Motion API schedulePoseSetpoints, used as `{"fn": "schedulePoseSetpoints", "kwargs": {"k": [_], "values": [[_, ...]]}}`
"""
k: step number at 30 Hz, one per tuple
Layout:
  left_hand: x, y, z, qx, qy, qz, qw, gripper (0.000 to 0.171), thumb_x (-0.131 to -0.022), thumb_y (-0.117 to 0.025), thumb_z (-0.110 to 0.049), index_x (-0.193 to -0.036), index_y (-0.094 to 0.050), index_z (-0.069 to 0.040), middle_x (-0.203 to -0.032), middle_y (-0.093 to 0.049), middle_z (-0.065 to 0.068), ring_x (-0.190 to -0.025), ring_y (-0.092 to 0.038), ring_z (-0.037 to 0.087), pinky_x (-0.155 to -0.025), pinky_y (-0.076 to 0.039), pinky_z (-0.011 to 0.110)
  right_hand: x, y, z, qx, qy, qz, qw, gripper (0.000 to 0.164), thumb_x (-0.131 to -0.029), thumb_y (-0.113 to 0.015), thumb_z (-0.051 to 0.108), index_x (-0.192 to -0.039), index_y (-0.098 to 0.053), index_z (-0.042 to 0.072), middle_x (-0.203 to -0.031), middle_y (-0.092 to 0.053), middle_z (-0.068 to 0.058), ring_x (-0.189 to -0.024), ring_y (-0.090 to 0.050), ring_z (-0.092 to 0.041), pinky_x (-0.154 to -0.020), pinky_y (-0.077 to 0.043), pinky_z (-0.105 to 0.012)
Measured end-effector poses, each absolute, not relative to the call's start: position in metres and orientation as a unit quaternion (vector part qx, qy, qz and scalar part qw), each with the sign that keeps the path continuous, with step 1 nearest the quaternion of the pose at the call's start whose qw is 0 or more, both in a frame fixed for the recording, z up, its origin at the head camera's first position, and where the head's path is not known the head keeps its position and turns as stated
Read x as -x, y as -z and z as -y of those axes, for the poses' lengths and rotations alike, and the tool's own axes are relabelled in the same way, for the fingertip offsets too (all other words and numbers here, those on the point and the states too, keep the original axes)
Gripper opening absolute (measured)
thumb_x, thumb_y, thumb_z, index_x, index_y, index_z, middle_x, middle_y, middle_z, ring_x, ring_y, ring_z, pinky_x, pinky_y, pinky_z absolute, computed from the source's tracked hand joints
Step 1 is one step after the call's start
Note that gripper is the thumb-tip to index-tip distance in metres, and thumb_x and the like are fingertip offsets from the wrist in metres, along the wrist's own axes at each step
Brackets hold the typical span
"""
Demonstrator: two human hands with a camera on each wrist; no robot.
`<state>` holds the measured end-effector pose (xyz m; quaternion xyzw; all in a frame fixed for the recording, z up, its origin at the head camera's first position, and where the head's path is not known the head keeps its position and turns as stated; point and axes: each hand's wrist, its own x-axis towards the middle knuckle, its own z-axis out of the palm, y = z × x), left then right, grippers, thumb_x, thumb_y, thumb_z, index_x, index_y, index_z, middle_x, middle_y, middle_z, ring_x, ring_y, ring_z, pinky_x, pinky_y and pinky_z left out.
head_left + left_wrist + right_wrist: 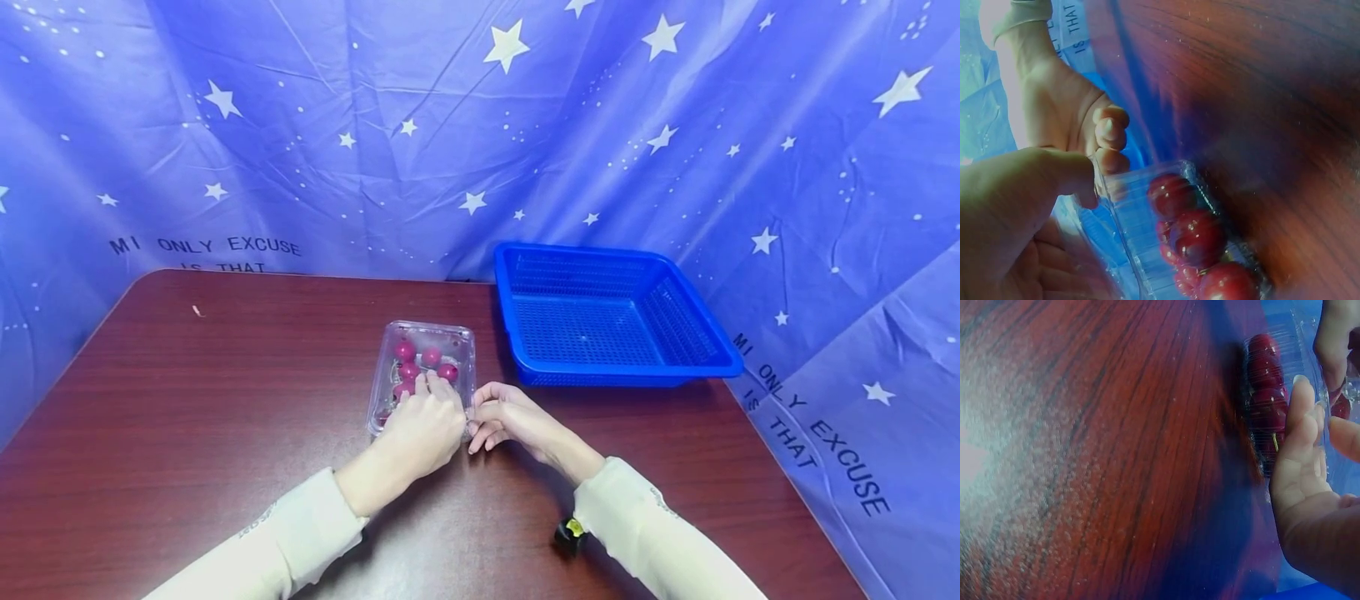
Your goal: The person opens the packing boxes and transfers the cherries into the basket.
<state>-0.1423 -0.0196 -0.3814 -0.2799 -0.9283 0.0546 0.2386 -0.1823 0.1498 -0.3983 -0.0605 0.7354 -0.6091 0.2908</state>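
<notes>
One reddish-brown wood-grain table stands before blue drapery printed with white stars. Black lettering, at ten o'clock from the clear box and repeated at three, reads "MI ONLY EXCUSE IS THAT". The box, near mid-table, contains round red fruits; a blue mesh basket lies between two and three o'clock. Left hand, at six: over the box, thumb bent at its rim; grip indeterminable. Right hand, at four: fingers bent beside the box wall; pinch indeterminable.
</notes>
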Motion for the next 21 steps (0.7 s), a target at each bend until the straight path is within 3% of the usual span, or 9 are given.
{"fn": "schedulePoseSetpoints", "kwargs": {"k": [4, 9, 16, 21], "values": [[0.1401, 0.3814, 0.0190, 0.275, -0.046, 0.929, 0.242, 0.052, -0.078, -0.069, -0.027, -0.105, -0.065, 0.017, -0.100, -0.072, 0.031, -0.089, -0.071, 0.037, -0.064, -0.062, 0.043, 0.1840, 0.3994, -0.1475, 0.042, 0.610, -0.742, 0.276, 0.003, -0.090, -0.049, 0.008, -0.092, -0.051, 0.005, -0.060, -0.064, 0.004, -0.052, -0.067, -0.012, -0.046, -0.049, -0.019], [0.1390, 0.3795, 0.0202, 0.274, -0.019, 0.934, 0.229, 0.059, -0.075, -0.071, -0.031, -0.106, -0.062, 0.019, -0.101, -0.071, 0.034, -0.089, -0.070, 0.039, -0.065, -0.062, 0.044, 0.1878, 0.4022, -0.1461, 0.035, 0.610, -0.746, 0.263, 0.007, -0.092, -0.050, 0.009, -0.089, -0.053, 0.004, -0.053, -0.065, 0.005, -0.049, -0.066, -0.011, -0.044, -0.048, -0.017], [0.1385, 0.3779, 0.0211, 0.261, 0.014, 0.935, 0.239, 0.054, -0.076, -0.067, -0.029, -0.103, -0.064, 0.017, -0.099, -0.072, 0.032, -0.087, -0.070, 0.038, -0.063, -0.061, 0.043, 0.1894, 0.4008, -0.1471, 0.050, 0.599, -0.753, 0.268, 0.008, -0.093, -0.049, 0.006, -0.090, -0.053, 0.000, -0.057, -0.066, 0.004, -0.051, -0.065, -0.010, -0.047, -0.052, -0.018], [0.1408, 0.3756, 0.0218, 0.246, 0.059, 0.939, 0.232, 0.047, -0.075, -0.066, -0.028, -0.097, -0.065, 0.014, -0.087, -0.072, 0.025, -0.077, -0.069, 0.032, -0.054, -0.060, 0.040, 0.1913, 0.3989, -0.1470, 0.059, 0.595, -0.760, 0.257, 0.006, -0.092, -0.046, 0.002, -0.089, -0.050, -0.001, -0.056, -0.064, 0.003, -0.049, -0.064, -0.010, -0.047, -0.053, -0.019]]}}
